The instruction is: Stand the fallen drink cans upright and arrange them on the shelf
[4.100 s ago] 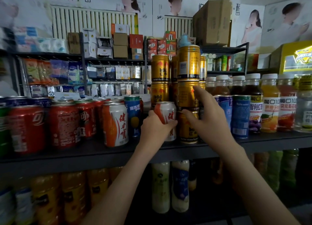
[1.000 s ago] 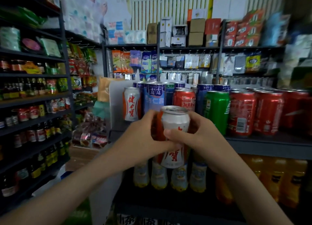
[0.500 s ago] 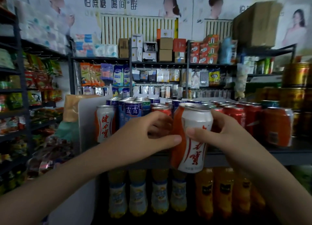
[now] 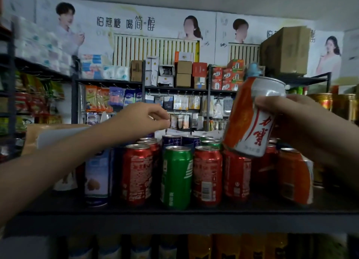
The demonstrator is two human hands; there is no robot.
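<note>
- An orange-and-white can (image 4: 250,120) is held aloft in the right hand (image 4: 303,126), fingers wrapped round its upper body; it is tilted, top leaning to the right, and is carried above the front row rather than resting on anything, presumably so that the standing cans are cleared on the way to a slot.
- The left hand (image 4: 143,116) is extended over the back rows with fingertips drawn loosely together; nothing can be made out between them, and whether something small is pinched cannot be told.
- On the shelf (image 4: 174,218) the front row is stood upright and close-packed: a red can (image 4: 137,174), a green can (image 4: 176,177) and another red can (image 4: 207,175); blue-topped cans are ranged behind.
- A matching orange can (image 4: 295,177) is stood at the right end; the spot beside it is judged the likely destination, like being kept with like.
- No fallen can is visible on this shelf.
</note>
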